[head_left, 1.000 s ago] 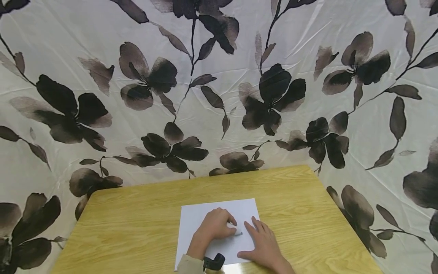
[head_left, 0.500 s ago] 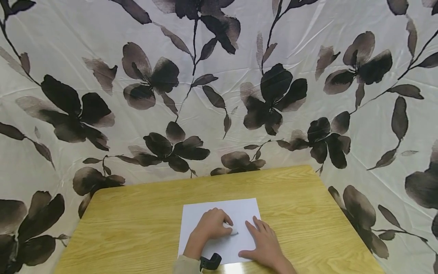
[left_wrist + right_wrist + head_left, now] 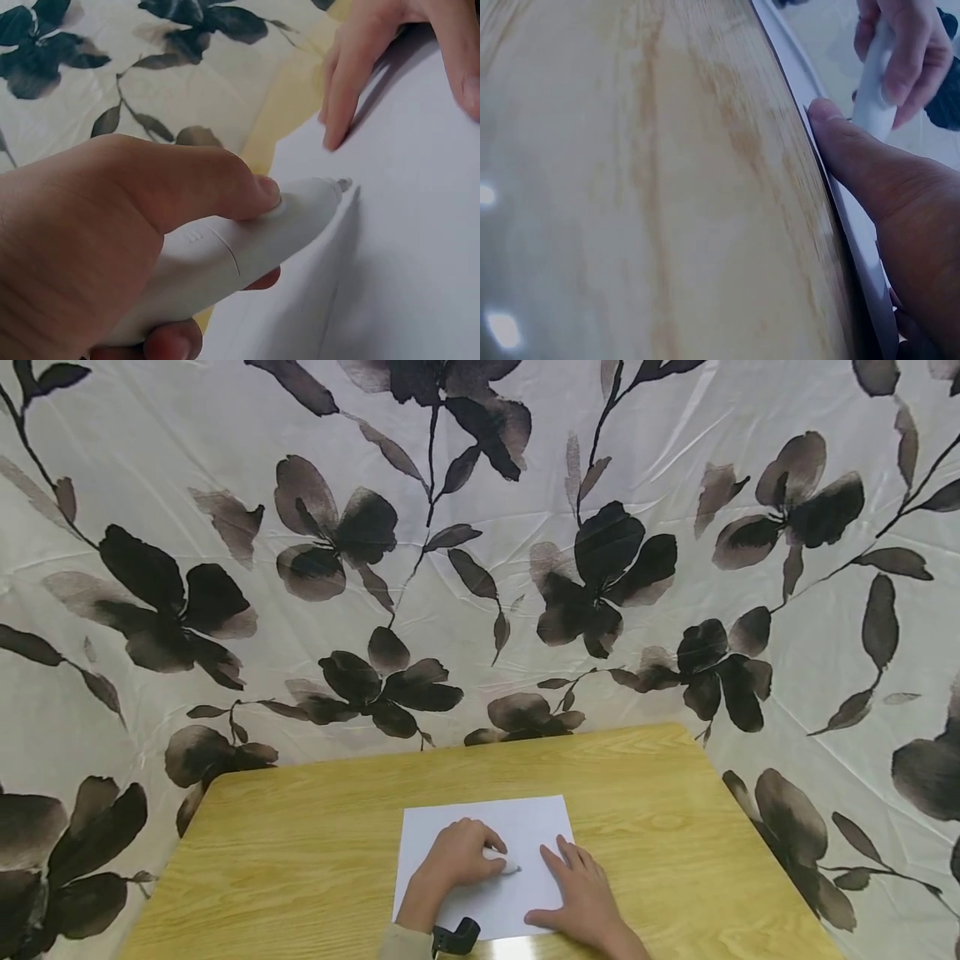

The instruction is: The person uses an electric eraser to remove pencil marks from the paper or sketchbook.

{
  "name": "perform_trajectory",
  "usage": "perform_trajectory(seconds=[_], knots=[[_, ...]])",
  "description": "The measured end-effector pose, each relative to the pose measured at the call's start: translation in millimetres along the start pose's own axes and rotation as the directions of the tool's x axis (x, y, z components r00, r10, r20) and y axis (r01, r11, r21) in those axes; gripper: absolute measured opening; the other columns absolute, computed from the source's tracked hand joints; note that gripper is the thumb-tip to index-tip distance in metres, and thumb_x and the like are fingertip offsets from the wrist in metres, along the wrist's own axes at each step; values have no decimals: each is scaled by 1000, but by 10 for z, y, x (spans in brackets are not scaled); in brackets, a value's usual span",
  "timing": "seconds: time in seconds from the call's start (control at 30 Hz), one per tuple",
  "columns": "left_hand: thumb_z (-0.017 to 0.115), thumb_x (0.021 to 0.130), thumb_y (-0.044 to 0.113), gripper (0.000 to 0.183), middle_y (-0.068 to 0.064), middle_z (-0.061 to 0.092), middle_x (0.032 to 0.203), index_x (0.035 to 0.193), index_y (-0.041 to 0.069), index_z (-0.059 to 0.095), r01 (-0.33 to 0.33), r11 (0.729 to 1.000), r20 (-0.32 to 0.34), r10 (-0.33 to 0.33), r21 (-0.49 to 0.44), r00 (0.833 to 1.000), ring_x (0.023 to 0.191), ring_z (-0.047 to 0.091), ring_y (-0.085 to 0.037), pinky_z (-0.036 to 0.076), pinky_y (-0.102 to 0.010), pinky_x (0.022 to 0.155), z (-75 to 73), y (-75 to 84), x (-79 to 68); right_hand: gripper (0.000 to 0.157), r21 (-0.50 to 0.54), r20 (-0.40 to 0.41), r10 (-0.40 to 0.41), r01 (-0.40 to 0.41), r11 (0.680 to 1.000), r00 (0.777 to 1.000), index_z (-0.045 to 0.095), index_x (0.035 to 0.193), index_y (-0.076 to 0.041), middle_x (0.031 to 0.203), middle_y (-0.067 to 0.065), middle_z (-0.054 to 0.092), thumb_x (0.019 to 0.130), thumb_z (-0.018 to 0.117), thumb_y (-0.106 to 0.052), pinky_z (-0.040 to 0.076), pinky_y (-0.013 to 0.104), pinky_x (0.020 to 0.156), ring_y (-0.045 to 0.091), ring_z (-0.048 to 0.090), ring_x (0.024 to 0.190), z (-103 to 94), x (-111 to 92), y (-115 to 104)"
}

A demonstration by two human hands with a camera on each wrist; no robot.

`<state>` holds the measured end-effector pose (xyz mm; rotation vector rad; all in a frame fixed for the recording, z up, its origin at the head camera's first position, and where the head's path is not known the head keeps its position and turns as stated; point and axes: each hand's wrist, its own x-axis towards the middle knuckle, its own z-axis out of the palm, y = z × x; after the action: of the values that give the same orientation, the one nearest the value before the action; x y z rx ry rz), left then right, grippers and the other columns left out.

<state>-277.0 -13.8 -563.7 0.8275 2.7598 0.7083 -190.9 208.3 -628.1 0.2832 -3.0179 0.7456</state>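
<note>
A sheet of white paper (image 3: pixel 517 814) lies on the wooden table. My left hand (image 3: pixel 463 852) grips a white pen-shaped tool (image 3: pixel 225 251) with a small metal tip, held low over the paper and pointing right. In the left wrist view, the thumb rests on a button near the tool's front end, with fingers curled beneath the body. The right hand (image 3: pixel 581 893) is spread flat along the paper's right side, thumb at its near edge. Part of that thumb also shows in the right wrist view, close to the tool.
The yellow wood-grain table (image 3: pixel 300 835) extends on both sides of the paper. Behind it hangs a white cloth (image 3: pixel 480 485) with dark flowers. A black band (image 3: pixel 456 937) sits on the left wrist, by a beige sleeve (image 3: pixel 405 943).
My left hand has shifted a little to the left over the paper with the tool still in its grip. The right hand stays in place on the sheet. The head view has shifted slightly.
</note>
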Motion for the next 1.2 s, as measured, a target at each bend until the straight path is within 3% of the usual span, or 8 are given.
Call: perform_trajectory(seconds=[0.13,0.27,0.5,0.6,0.8,0.97,1.1,1.2], knots=[[76,80,38,17,13,70,90,90,25,79,15,999,-49,-18,-45,999,85,63,-7,51,-34,74,-74,-157,-151,106,6,1,9,-9,1000,1000,48,144,-14,151,19,34,64,62,-82,27,65,101,41,32,134,0,-19,-18],[80,76,41,26,11,70,96,96,25,77,27,995,-91,-36,-94,995,91,64,-11,51,-37,77,-133,-363,-335,105,6,-16,4,-4,1000,1000,49,143,-15,151,18,35,64,62,-82,28,65,101,40,33,134,13,-36,-18],[82,73,22,28,10,67,90,100,21,74,56,985,-203,-89,-161,975,75,57,-9,47,-31,67,-204,-700,-683,105,11,-47,1,-1,1000,999,50,143,-16,151,16,36,62,64,-82,29,64,101,40,35,133,54,-65,8],[82,73,19,29,10,65,88,100,21,73,116,976,-250,-161,-185,955,73,54,-8,44,-30,65,-221,-809,-842,106,0,-36,17,-17,1000,999,49,144,-18,152,15,34,62,63,-83,28,63,101,39,34,134,69,-62,27],[83,73,25,30,12,67,88,102,25,74,257,951,-366,-304,-172,880,71,55,-8,44,-33,65,-260,-1026,-1140,107,-7,-31,16,-17,1000,999,49,144,-17,152,15,34,62,62,-83,29,63,101,39,34,134,67,-54,9],[82,75,37,33,7,70,93,105,26,74,334,933,-414,-360,-136,836,75,60,-11,47,-36,64,-318,-1216,-1368,106,-2,-43,-7,7,1000,999,50,143,-14,151,17,35,63,64,-81,29,64,100,40,35,133,32,-51,-42],[82,76,37,33,3,71,94,106,25,74,383,914,-424,-403,-136,811,75,61,-12,48,-37,62,-363,-1339,-1515,105,3,-35,-16,16,1000,999,49,143,-13,150,19,35,64,64,-80,29,66,99,42,35,132,-1,-52,-76],[83,76,35,33,5,70,93,105,25,73,391,909,-416,-414,-143,810,76,60,-11,47,-36,63,-375,-1388,-1587,105,2,-19,-5,5,1000,1000,48,144,-13,151,19,34,64,63,-80,28,65,100,41,34,133,-14,-55,-91]])
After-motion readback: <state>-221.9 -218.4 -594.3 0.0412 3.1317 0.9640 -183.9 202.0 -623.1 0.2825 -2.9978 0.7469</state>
